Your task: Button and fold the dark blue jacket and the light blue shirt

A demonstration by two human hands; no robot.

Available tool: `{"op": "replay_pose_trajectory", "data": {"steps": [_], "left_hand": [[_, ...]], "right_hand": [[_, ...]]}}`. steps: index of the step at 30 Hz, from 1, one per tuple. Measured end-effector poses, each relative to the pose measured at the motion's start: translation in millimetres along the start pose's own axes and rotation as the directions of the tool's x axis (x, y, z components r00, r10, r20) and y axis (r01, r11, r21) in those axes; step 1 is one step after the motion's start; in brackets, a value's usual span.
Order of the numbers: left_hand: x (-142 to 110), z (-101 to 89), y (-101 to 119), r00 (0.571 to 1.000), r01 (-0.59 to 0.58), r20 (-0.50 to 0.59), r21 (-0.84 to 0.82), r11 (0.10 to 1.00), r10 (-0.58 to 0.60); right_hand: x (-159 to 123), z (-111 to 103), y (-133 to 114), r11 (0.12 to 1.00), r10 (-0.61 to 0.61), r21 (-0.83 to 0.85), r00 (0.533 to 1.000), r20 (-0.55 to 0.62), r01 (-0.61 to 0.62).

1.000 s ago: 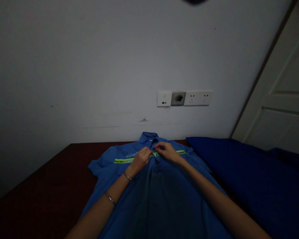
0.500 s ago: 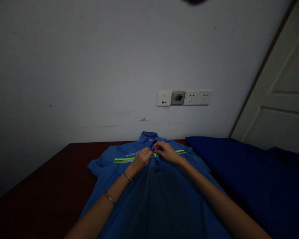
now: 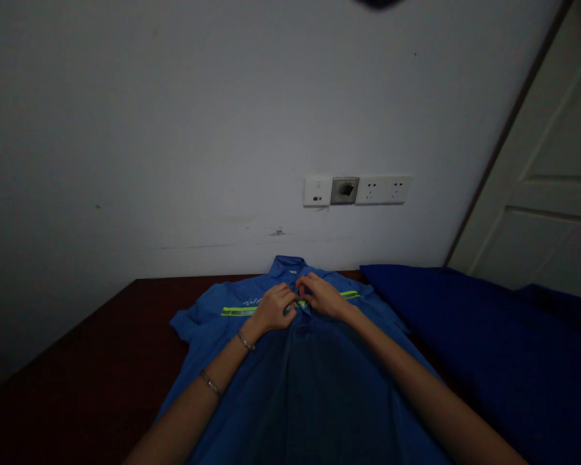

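A blue short-sleeved shirt lies face up, collar toward the wall, with a yellow-green reflective stripe across its chest. Both hands meet at its front opening, just below the collar. My left hand, with two bracelets on its forearm, pinches the shirt's front edge at the stripe. From the other side my right hand has its fingertips closed on the same front edge. Whatever small part lies between the fingertips is hidden.
The shirt rests on a dark red tabletop. Darker blue cloth lies along the right side. Behind stands a white wall with a row of sockets; a pale panelled door is at the right.
My left hand has turned slightly and its fingers have shifted at the front edge. My right fingers have moved a little. The shirt lies almost unchanged.
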State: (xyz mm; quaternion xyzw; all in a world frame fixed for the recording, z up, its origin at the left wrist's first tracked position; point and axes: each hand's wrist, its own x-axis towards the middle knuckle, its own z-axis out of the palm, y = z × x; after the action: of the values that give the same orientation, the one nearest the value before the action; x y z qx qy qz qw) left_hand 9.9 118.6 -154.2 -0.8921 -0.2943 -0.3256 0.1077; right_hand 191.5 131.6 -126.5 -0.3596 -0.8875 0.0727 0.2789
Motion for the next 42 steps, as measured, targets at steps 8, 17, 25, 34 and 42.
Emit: {"op": "replay_pose_trajectory", "data": {"steps": [8, 17, 25, 34, 42], "left_hand": [[9, 5.5, -9, 0.955, 0.296, 0.092, -0.282, 0.913, -0.281], [10, 6.4, -17, 0.939, 0.3, 0.222, -0.154, 0.941, -0.263], [5, 11.6, -22, 0.949, 0.289, 0.184, -0.179, 0.94, -0.257], [5, 11.7, -26, 0.958, 0.287, 0.135, -0.345, 0.894, -0.255], [4, 11.8, -23, 0.96, 0.273, 0.115, -0.216, 0.937, -0.254]], "right_hand": [[1, 6, 2, 1.0, 0.022, 0.002, 0.999, -0.031, -0.022], [-1, 15, 6, 0.997, 0.066, 0.029, 0.995, -0.074, -0.064], [0, 24, 12, 0.982, 0.137, 0.146, 0.98, -0.142, -0.117], [4, 35, 22, 0.872, 0.223, 0.467, 0.969, -0.111, -0.147], [2, -15, -6, 0.962, -0.08, -0.264, 0.996, -0.036, 0.067]]}}
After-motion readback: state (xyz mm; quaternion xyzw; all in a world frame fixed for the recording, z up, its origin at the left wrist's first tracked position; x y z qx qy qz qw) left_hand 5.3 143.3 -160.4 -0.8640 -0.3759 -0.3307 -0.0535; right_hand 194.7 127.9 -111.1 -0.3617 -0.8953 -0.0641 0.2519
